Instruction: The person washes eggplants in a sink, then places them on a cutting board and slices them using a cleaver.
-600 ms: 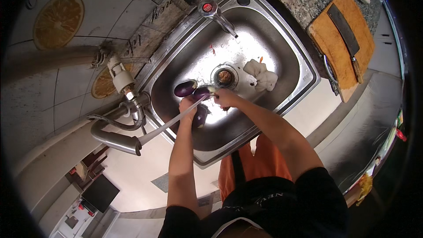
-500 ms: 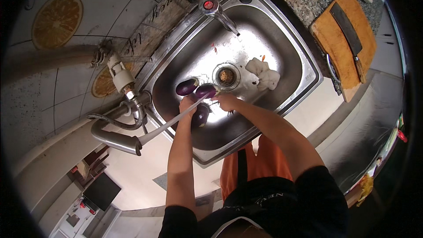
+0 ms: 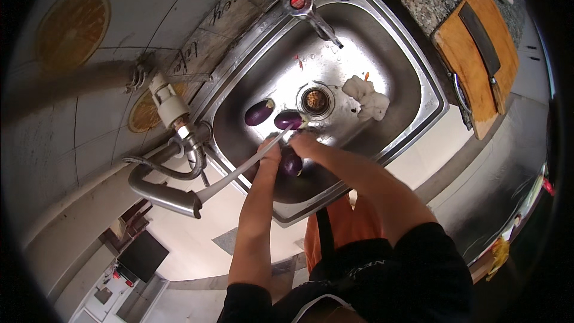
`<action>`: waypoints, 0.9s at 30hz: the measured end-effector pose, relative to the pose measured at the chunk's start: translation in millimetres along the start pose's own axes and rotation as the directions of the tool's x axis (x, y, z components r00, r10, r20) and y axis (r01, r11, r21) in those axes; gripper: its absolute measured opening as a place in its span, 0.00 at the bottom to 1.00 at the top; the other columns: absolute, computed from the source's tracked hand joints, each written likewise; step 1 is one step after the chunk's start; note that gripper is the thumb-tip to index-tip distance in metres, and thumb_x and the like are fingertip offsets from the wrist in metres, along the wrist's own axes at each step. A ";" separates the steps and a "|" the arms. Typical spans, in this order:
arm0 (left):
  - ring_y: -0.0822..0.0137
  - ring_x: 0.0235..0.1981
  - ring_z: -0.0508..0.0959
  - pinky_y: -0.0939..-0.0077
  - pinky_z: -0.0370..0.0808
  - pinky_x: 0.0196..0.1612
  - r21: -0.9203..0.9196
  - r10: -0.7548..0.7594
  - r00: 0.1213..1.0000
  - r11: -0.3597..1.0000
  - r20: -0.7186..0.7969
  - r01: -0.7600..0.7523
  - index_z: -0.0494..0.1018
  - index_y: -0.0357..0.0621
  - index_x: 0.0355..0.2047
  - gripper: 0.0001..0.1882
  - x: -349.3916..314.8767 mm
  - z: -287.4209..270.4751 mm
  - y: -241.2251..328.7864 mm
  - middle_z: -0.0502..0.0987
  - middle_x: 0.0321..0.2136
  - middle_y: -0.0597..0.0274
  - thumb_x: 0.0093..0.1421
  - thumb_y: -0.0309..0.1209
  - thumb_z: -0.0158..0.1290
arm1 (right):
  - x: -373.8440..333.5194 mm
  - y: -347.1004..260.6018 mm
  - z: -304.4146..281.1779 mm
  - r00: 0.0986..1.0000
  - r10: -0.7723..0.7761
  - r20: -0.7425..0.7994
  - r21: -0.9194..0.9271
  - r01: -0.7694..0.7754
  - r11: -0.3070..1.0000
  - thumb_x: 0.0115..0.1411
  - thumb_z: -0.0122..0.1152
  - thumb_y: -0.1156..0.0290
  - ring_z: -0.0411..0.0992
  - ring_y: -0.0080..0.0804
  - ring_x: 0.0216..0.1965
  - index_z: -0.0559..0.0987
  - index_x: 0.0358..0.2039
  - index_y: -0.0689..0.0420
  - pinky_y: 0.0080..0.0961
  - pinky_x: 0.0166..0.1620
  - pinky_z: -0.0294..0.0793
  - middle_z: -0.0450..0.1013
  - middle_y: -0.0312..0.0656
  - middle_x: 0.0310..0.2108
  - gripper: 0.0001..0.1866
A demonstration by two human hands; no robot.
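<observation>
Three purple eggplants lie in the steel sink (image 3: 412,98). One eggplant (image 3: 259,112) rests to the left, another eggplant (image 3: 287,120) is beside the drain, and the nearest eggplant (image 3: 291,163) lies between my forearms, just below my hands. A stream of water (image 3: 245,168) crosses from the spout at left to the middle eggplant. My left hand (image 3: 271,151) is just below that eggplant, its fingers mostly hidden. My right hand (image 3: 304,143) sits beside it with fingers curled inward. What its fingers hold, if anything, is hidden.
A curved metal spout (image 3: 164,195) juts out left of the sink, and a second faucet (image 3: 305,9) stands at its back. A crumpled pale cloth-like lump (image 3: 366,98) lies right of the drain (image 3: 315,101). At right, a cleaver (image 3: 480,37) lies on a wooden cutting board (image 3: 449,40).
The whole view has shifted slightly. My hands have come closer together, and the nearest eggplant has moved right and toward me. The other two eggplants stay about where they were in the sink.
</observation>
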State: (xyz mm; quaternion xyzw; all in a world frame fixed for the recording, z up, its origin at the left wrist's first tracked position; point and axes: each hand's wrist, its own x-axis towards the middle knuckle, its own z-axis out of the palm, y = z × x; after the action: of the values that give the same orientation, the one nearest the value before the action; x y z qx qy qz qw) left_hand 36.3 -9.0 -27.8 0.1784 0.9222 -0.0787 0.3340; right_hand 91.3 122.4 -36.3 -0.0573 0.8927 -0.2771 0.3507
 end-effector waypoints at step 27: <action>0.62 0.42 0.71 0.71 0.69 0.46 -0.912 -0.279 0.951 -0.342 -0.129 -0.224 0.63 0.42 0.51 0.19 -4.1 -44.5 35.0 0.70 0.42 0.59 0.62 0.39 0.40 | 41.2 -48.4 -16.7 0.878 0.475 -0.063 0.911 0.244 -0.331 0.62 0.43 0.54 0.68 0.34 0.42 0.70 0.45 0.55 0.27 0.43 0.68 0.69 0.42 0.43 0.20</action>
State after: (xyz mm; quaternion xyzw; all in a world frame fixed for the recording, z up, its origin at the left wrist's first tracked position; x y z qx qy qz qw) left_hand 26.4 34.0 8.0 -0.1858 0.6297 0.7308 0.1868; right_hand 45.1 77.1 -24.9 0.4111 0.3367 -0.8446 0.0650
